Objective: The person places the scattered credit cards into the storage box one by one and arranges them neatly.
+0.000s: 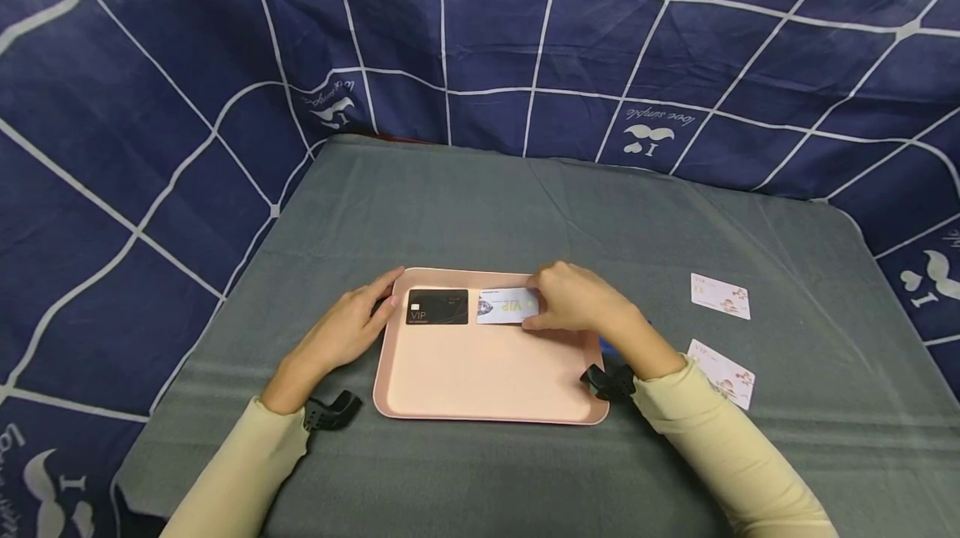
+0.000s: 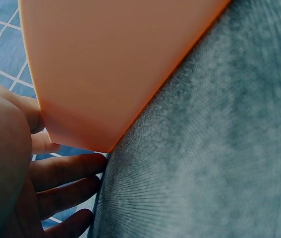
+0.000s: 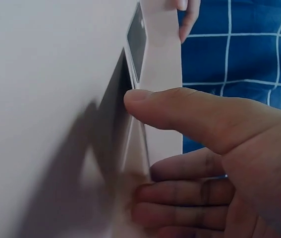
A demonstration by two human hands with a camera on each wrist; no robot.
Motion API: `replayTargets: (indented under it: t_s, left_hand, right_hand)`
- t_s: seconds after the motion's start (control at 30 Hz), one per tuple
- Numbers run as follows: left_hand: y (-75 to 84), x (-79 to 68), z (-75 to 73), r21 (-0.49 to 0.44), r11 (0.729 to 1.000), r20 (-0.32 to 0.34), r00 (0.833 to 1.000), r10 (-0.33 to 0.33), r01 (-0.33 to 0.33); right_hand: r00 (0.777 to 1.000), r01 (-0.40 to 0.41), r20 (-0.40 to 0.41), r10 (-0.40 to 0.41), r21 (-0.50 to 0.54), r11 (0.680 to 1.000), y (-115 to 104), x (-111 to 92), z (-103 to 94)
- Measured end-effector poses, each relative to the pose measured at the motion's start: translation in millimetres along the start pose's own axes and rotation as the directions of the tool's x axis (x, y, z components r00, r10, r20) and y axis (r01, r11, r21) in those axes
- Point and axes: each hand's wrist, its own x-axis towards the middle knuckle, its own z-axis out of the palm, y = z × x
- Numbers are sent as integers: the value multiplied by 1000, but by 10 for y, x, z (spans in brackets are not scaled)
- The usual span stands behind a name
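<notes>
One white card (image 1: 502, 306) in right hand (image 1: 573, 298), left hand (image 1: 341, 329) touching tray (image 1: 480, 371).

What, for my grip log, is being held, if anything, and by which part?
The right hand holds the white card by its right end; the left hand touches the tray.

The tray (image 1: 487, 375) looks like smooth moulded plastic with a soft satin sheen, while the black card (image 1: 437, 307) and white card (image 1: 495, 305) look like thin, smooth plastic. The grey table cover (image 1: 450, 196) is matt, ribbed cloth, the navy hanging (image 1: 487, 37) smoother creased fabric, and the sleeves (image 1: 232, 480) matt cloth.
</notes>
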Motion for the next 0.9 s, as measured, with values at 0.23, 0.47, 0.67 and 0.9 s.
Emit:
replayTargets:
  t_s: [0.23, 0.47, 0.67, 0.9]
  left_hand:
    - [2, 1, -8, 9, 1000, 3, 1000, 2, -2]
    - [13, 6, -13, 10, 1000, 6, 1000, 3, -3]
    - [1, 4, -10, 8, 1000, 3, 1000, 10, -10]
    - [-8, 0, -7, 10, 1000, 3, 1000, 6, -6]
  right_hand:
    - [993, -75, 87, 76, -18, 997, -63, 15, 15]
    - [991, -102, 78, 105, -52, 993, -108, 34, 56]
    - [992, -111, 54, 115, -79, 991, -118, 37, 89]
    - [993, -109, 31, 113, -95, 990, -129, 37, 116]
